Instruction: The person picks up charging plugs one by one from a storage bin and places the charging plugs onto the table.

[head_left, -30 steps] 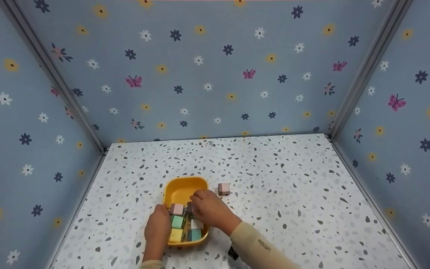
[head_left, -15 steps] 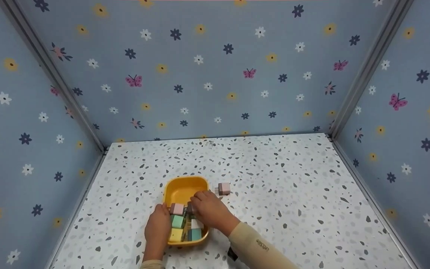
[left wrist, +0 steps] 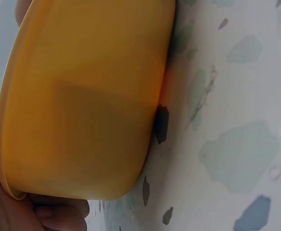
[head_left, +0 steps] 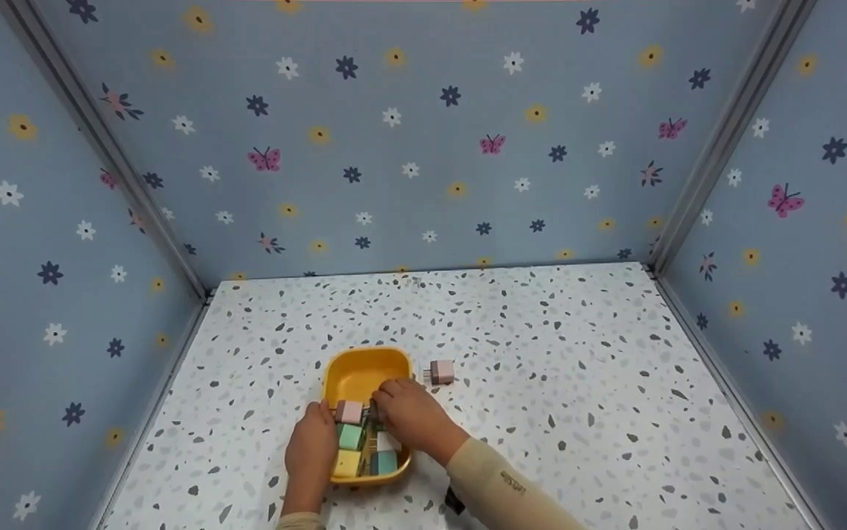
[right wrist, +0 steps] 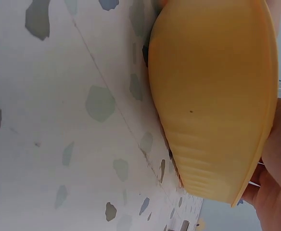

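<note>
A yellow plastic bin (head_left: 364, 358) stands on the speckled table, with several small cube wall chargers in its near half. My left hand (head_left: 311, 449) grips the bin's left rim; in the left wrist view its fingers (left wrist: 63, 217) curl under the rim. Over the bin's right rim reaches my right hand (head_left: 416, 416), its fingertips pinching a dark-faced charger (head_left: 374, 412) mostly hidden by them. Beside it lie a pink charger (head_left: 350, 411), a green charger (head_left: 350, 437) and a yellow charger (head_left: 347, 464) on the left, a white charger (head_left: 387, 442) and a teal charger (head_left: 385, 463) on the right.
A pink charger (head_left: 442, 372) lies on the table (head_left: 541, 353) just right of the bin, prongs facing left. A small black object (head_left: 454, 501) shows partly beneath the right forearm. Flower-patterned walls (head_left: 423, 147) enclose the table at the back and sides.
My right hand has shifted very slightly nearer within the bin, still pinching the charger. The left hand, the bin and the other chargers stay where they were.
</note>
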Tool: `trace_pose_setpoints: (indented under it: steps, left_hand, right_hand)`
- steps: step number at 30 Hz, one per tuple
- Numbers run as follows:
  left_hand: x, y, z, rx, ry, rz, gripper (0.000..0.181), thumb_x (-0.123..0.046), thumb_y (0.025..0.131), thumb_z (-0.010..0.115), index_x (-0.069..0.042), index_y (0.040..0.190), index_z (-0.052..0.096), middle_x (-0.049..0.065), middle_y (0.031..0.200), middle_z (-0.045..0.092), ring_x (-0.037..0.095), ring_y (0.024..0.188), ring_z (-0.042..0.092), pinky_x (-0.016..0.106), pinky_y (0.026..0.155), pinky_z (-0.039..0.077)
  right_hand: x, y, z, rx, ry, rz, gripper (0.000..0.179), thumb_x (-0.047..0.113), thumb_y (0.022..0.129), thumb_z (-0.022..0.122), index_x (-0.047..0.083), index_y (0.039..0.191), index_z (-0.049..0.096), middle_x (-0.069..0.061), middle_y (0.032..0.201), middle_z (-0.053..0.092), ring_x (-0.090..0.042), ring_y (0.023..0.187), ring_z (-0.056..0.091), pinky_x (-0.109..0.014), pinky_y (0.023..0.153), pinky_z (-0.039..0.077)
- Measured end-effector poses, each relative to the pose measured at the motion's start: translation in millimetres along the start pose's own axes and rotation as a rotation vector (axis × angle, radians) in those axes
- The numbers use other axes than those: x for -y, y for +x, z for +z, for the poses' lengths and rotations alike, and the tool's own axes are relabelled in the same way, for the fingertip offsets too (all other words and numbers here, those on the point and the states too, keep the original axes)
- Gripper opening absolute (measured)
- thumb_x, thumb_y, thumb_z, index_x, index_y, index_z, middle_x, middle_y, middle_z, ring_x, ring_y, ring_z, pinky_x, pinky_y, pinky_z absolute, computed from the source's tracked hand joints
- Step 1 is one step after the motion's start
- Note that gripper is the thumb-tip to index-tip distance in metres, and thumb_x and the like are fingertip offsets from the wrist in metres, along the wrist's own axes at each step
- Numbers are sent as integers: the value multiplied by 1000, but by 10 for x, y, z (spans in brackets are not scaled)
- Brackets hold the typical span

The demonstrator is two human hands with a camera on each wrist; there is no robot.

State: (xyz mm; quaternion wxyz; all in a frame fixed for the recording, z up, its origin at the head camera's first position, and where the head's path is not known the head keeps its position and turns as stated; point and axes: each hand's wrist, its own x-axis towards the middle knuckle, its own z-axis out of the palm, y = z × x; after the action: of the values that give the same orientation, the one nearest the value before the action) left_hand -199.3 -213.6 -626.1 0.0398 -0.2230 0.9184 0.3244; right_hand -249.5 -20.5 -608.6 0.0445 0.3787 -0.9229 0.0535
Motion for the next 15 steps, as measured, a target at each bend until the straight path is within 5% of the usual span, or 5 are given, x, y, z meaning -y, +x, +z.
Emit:
trace_pose_setpoints:
  steps: [15]
  left_hand:
    - [-2, 11, 23, -12, 6, -8, 48, -39, 113, 22, -3, 116, 55, 12, 91, 66, 23, 76, 60, 44, 65, 47]
  right_hand:
    - [-13, 32, 36, -18, 26, -4, 27, 25, 104, 59, 18, 129, 66, 3, 122, 65, -14, 110, 61, -31, 102, 49]
